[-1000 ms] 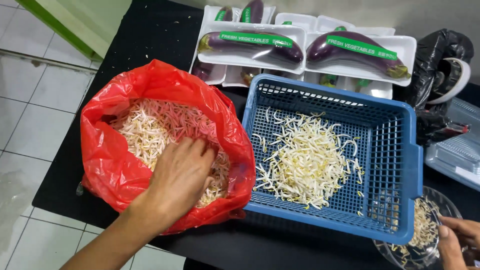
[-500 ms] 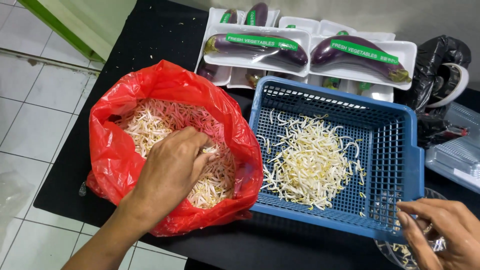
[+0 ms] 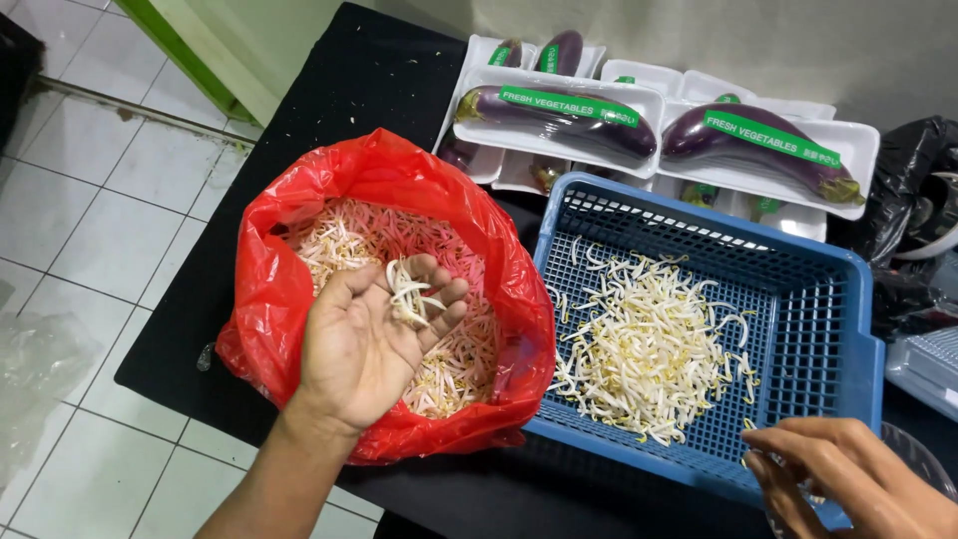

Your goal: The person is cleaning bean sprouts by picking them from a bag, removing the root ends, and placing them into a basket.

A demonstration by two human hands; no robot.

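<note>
Cupped palm-up, our left hand point(image 3: 371, 339) holds a small clump of sprouts point(image 3: 407, 291) on loosely curled fingers, open rather than clenched. It hovers over the mouth of the red bag point(image 3: 299, 299), which is full of more sprouts and sits just left of the basket point(image 3: 798, 329), its plastic pressing against the basket's left wall.

Our right hand point(image 3: 848, 479) is at the basket's near right corner, fingers bent and drawn together over the rim; we cannot tell whether it pinches anything. The blue basket holds a loose pile of sprouts point(image 3: 649, 349) spread over its grid floor. A clear bowl point(image 3: 923, 459) shows partly just beyond the basket's near right corner, behind that hand.

Behind the basket lie white trays point(image 3: 639, 110) of wrapped eggplants point(image 3: 569, 110), stacked and touching one another. Black bags point(image 3: 913, 190) sit to the basket's right. Everything rests on a black table point(image 3: 369, 80); a tiled floor point(image 3: 90, 200) shows beyond the bag, far left of the basket.
</note>
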